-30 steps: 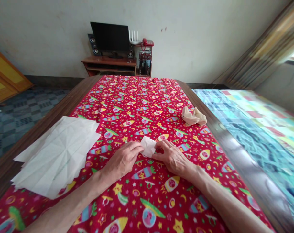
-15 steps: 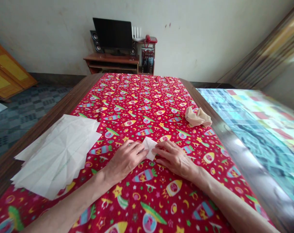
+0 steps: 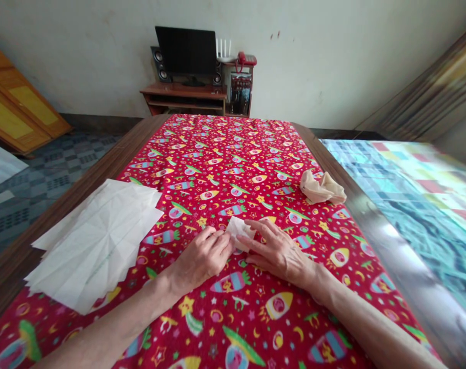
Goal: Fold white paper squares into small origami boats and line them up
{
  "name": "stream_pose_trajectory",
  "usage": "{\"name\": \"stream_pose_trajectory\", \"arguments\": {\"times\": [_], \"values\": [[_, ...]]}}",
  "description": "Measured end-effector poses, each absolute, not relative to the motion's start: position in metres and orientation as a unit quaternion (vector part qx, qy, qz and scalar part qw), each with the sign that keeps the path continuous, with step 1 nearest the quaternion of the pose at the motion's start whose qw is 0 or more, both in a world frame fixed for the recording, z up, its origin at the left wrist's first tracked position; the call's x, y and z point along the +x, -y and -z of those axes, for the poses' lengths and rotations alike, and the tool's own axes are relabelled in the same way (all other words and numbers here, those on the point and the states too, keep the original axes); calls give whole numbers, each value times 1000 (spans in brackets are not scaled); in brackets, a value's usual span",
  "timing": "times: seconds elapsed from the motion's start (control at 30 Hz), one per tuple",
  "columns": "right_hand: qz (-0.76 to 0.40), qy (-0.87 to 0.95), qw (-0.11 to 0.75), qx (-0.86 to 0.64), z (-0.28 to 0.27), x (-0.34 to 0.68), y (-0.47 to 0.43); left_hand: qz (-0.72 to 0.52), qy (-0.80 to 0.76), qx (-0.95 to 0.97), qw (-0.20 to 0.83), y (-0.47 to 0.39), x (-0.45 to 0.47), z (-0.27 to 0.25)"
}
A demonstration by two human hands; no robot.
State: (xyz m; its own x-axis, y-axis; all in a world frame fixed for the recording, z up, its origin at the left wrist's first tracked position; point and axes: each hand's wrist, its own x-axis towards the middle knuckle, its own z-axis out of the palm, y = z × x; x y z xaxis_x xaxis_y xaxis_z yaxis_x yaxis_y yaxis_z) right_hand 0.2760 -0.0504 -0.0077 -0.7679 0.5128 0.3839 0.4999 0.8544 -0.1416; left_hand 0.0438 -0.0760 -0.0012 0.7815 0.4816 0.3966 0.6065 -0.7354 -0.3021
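Pinching the left corner of a small folded white paper [image 3: 236,227], the left hand [image 3: 206,252] had its fingers bunched together, while the right hand [image 3: 282,252] lay with fingers spread apart, some reaching over the paper's right side. That paper lay between both hands on the near part of the red rocket-print cloth [image 3: 233,164] covering the bench [image 3: 119,159]. Creased white sheets [image 3: 102,241] were stacked at left, and a crumpled cream piece [image 3: 322,188] sat farther off at right.
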Motion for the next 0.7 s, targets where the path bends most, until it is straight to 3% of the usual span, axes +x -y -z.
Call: {"name": "stream_pose_trajectory", "arguments": {"times": [0.23,0.47,0.7], "values": [[-42,932,248,-263,15,270,49,173,308,-918,182,75,46,2],[-47,932,239,-268,13,265,48,207,355,-909,66,75,46,8],[-164,881,265,-357,13,259,32,343,448,-819,-102,68,49,22]]}}
